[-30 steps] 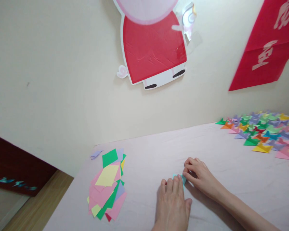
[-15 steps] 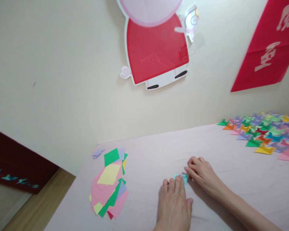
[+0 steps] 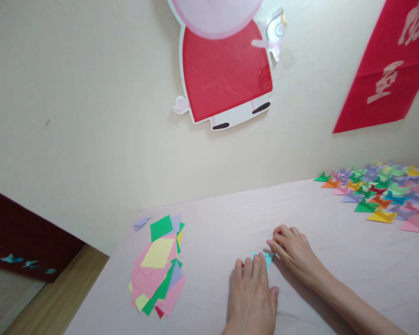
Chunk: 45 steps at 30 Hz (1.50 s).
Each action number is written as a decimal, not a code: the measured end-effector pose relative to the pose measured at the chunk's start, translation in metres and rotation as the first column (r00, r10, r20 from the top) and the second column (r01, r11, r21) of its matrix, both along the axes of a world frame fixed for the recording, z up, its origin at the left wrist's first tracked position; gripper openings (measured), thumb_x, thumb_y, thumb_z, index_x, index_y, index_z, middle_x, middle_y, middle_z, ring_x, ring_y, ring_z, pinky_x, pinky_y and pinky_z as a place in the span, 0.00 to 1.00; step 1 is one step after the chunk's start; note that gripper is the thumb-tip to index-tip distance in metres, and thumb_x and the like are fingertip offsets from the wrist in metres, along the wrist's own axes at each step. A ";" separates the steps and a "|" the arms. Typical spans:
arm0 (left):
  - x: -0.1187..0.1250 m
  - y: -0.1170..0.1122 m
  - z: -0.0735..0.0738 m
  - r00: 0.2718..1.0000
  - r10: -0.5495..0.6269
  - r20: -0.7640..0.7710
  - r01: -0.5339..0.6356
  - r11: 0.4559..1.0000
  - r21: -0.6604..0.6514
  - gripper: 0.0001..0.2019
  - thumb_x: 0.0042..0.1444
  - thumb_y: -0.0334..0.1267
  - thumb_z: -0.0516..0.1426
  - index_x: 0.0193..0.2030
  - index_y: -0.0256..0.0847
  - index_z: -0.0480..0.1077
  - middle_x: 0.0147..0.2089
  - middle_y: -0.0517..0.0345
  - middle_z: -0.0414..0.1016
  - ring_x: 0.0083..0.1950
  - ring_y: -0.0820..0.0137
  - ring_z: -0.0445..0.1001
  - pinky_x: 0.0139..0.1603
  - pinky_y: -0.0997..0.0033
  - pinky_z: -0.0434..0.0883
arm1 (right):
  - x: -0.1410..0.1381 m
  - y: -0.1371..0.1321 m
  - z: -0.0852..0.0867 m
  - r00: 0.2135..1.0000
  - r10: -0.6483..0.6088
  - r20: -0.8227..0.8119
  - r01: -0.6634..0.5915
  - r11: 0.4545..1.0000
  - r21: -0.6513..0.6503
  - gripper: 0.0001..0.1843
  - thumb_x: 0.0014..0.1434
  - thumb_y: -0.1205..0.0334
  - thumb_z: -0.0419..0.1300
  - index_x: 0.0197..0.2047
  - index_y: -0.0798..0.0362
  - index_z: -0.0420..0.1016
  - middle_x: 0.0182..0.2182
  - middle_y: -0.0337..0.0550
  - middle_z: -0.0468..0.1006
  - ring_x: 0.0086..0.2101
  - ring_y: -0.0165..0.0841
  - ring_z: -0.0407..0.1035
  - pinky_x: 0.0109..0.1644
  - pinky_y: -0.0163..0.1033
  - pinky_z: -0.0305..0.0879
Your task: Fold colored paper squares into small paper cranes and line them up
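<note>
A small light-blue piece of paper (image 3: 265,257) lies on the pale pink table (image 3: 352,265), mostly hidden under my hands. My left hand (image 3: 251,293) rests flat on it, fingers stretched forward and pressing it down. My right hand (image 3: 291,249) comes in from the right with its fingers curled and pinched at the paper's right edge. A loose stack of coloured paper squares (image 3: 158,267) in pink, yellow, green and lilac lies to the left of my hands.
Many folded paper shapes (image 3: 387,195) in several colours cover the far right of the table. A small lilac folded piece (image 3: 140,224) lies by the stack. On the wall behind hang a cartoon cut-out (image 3: 223,70) and a red banner (image 3: 387,74). The table's left edge drops to wooden floor (image 3: 56,298).
Both hands stay on the blue paper with only small finger shifts. The view has drifted slightly.
</note>
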State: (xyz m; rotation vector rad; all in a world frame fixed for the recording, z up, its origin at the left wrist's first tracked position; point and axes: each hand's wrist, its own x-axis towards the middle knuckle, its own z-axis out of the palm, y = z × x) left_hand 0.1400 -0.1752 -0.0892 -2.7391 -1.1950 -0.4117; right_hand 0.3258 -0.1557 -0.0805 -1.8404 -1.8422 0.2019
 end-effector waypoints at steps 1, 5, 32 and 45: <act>0.000 0.000 0.000 1.000 -0.001 -0.002 0.001 1.000 0.004 0.29 0.66 0.51 0.53 0.66 0.33 0.63 0.59 0.50 0.73 0.54 0.56 0.68 0.59 0.52 0.66 | -0.004 -0.001 0.000 1.000 -0.006 0.019 0.006 1.000 0.019 0.18 0.67 0.55 0.51 0.30 0.49 0.75 0.37 0.45 0.74 0.38 0.40 0.65 0.44 0.46 0.61; 0.000 0.000 0.002 1.000 -0.004 -0.005 0.004 1.000 0.026 0.27 0.66 0.51 0.52 0.65 0.34 0.65 0.58 0.50 0.73 0.54 0.57 0.68 0.59 0.53 0.65 | -0.018 -0.004 -0.002 0.997 -0.038 0.060 0.033 0.997 0.074 0.10 0.65 0.58 0.54 0.33 0.50 0.72 0.43 0.47 0.74 0.42 0.41 0.66 0.46 0.46 0.62; -0.007 0.001 0.009 0.998 0.008 -0.064 -0.013 0.997 -0.080 0.30 0.66 0.55 0.51 0.68 0.40 0.61 0.63 0.54 0.70 0.58 0.55 0.67 0.62 0.50 0.64 | -0.026 -0.014 -0.016 0.941 -0.111 0.321 0.075 0.990 0.121 0.21 0.65 0.61 0.53 0.59 0.50 0.72 0.62 0.54 0.69 0.58 0.50 0.62 0.56 0.55 0.60; -0.037 0.001 -0.003 0.999 0.021 -0.038 -0.024 0.995 -0.094 0.35 0.63 0.65 0.47 0.69 0.46 0.60 0.66 0.55 0.68 0.62 0.51 0.66 0.62 0.47 0.63 | -0.019 -0.010 -0.012 0.957 -0.105 0.271 0.071 0.988 0.134 0.21 0.68 0.65 0.47 0.59 0.47 0.73 0.60 0.49 0.73 0.55 0.45 0.66 0.52 0.49 0.64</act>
